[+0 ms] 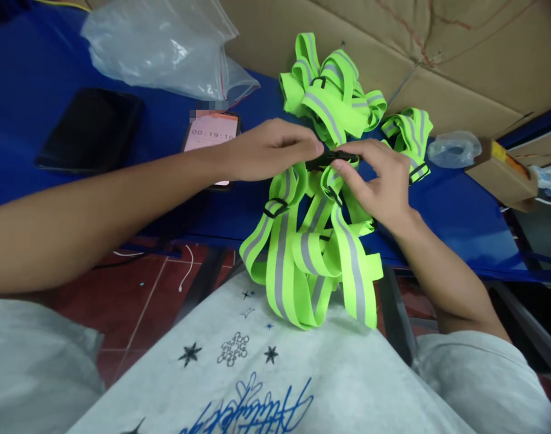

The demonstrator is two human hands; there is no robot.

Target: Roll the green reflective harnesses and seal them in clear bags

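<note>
A neon-green reflective strap harness (282, 259) with grey stripes hangs from my two hands over the table's front edge, its lower loops against my shirt. Its black buckle (332, 158) lies between my hands. My left hand (280, 147) is closed on the buckle's left end, with part of the fingers hidden. From the other side, my right hand (379, 175) pinches the right end between thumb and finger. Black strap sliders (275, 208) sit on the webbing. Just behind the hands is a heap of similar green straps (334, 90).
A smaller strap bundle (409, 135) lies at the right, near a clear plastic roll (455, 149) and a small cardboard box (501, 175). To the left are a phone (212, 129) showing a timer, a black flat case (92, 129) and a clear plastic bag (162, 48). Cardboard (465, 102) stands behind.
</note>
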